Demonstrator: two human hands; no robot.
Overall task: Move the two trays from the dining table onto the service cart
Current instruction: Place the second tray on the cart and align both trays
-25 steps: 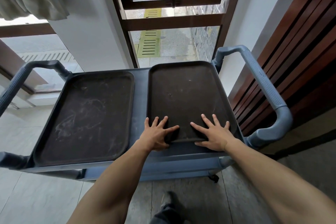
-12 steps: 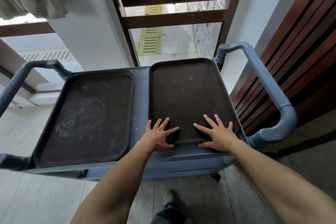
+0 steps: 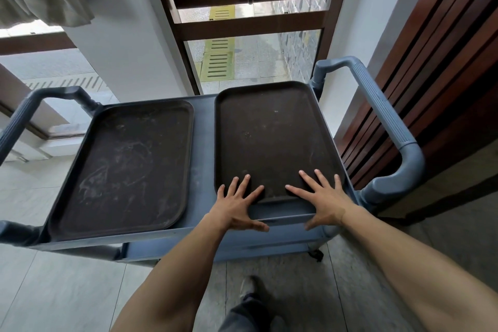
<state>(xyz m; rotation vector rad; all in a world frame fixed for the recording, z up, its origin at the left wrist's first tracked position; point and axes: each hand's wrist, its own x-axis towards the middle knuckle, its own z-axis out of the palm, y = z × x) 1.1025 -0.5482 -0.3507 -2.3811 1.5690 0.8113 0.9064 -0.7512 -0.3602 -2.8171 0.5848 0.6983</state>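
Observation:
Two dark brown trays lie flat side by side on the top shelf of a grey-blue service cart [image 3: 204, 143]. The left tray [image 3: 126, 170] is scuffed with pale marks. The right tray [image 3: 272, 137] sits against the cart's right end. My left hand [image 3: 237, 207] is spread, palm down, over the right tray's near left corner and the cart shelf. My right hand [image 3: 323, 197] is spread the same way at the tray's near right corner. The fingertips of both rest on the tray; neither hand grips anything.
The cart has a handle at each end: left handle [image 3: 24, 116], right handle [image 3: 390, 127]. A window with a dark frame [image 3: 250, 24] stands right behind the cart. A slatted wooden wall [image 3: 444, 75] runs along the right. Tiled floor [image 3: 54, 291] lies below, with my foot [image 3: 250, 288] near the cart.
Both hands have slid back toward me a little, off the tray's inside onto its near rim and the shelf edge. The right tray sits slightly farther from the cart's near edge.

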